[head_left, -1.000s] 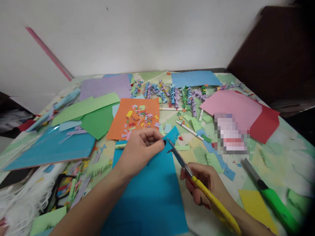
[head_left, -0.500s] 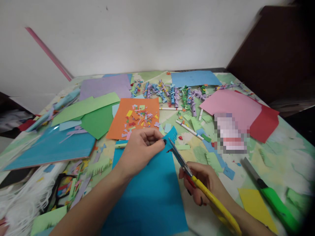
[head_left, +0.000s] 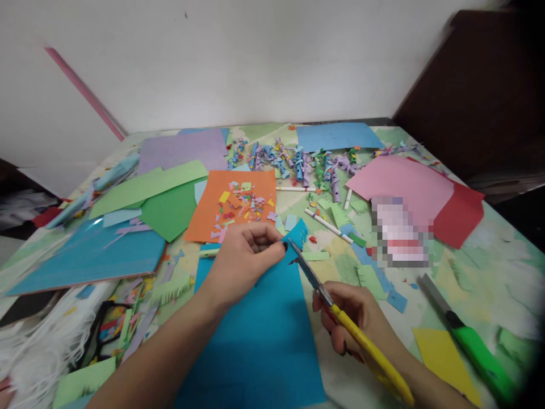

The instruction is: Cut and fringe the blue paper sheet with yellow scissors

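Between the thumb and fingers of my left hand (head_left: 249, 255) is a small blue paper strip (head_left: 298, 234), its right edge snipped into a fringe. My right hand (head_left: 347, 318) grips yellow-handled scissors (head_left: 317, 284), whose blades point up and left and meet the strip close to my left thumb. A large sheet of blue paper (head_left: 259, 341) lies flat beneath both hands. Just beyond my left hand, an orange sheet (head_left: 200, 210) carries many tiny paper scraps.
Rolled, curled paper pieces (head_left: 299, 165) line the back. White marker-like sticks (head_left: 327, 225) lie mid-table. A green-handled knife (head_left: 472, 341) rests at right, beside yellow paper (head_left: 443, 363). Pink paper (head_left: 400, 176) is behind it. Black glasses (head_left: 100, 335) and white yarn (head_left: 46, 352) sit at left.
The scissor blades have closed slightly and reach a little further left across the strip. My right hand's fingers have drawn together a bit; my left hand stays in place.
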A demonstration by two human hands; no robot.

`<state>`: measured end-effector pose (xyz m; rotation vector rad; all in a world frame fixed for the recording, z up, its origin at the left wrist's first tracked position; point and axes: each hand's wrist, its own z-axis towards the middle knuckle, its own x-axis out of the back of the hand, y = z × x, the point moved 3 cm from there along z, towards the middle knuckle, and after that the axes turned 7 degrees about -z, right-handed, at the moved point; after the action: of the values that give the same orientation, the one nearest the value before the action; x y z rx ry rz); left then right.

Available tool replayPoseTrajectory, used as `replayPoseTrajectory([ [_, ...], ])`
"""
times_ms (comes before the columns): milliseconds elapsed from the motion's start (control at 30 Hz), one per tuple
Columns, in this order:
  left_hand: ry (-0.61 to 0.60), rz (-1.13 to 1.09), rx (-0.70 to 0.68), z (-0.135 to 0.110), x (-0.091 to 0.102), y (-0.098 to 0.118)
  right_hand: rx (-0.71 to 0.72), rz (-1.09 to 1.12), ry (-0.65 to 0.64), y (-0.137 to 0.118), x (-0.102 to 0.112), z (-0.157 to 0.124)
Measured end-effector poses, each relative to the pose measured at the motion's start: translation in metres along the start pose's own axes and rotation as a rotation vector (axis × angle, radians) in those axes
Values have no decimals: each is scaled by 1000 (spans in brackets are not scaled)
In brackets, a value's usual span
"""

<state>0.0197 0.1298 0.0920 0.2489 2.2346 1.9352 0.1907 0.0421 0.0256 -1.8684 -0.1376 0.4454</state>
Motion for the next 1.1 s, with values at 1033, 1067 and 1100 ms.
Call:
replayPoseTrajectory([
  [1033, 17, -2, 5, 0, -1, 1, 23, -46, -18, 1, 0, -2],
  [1067, 16, 2, 5, 0, -1, 1, 18, -51, -12, 0, 0, -2],
  [1100, 15, 4, 4, 0, -1, 1, 9, -56, -6, 0, 0, -2],
])
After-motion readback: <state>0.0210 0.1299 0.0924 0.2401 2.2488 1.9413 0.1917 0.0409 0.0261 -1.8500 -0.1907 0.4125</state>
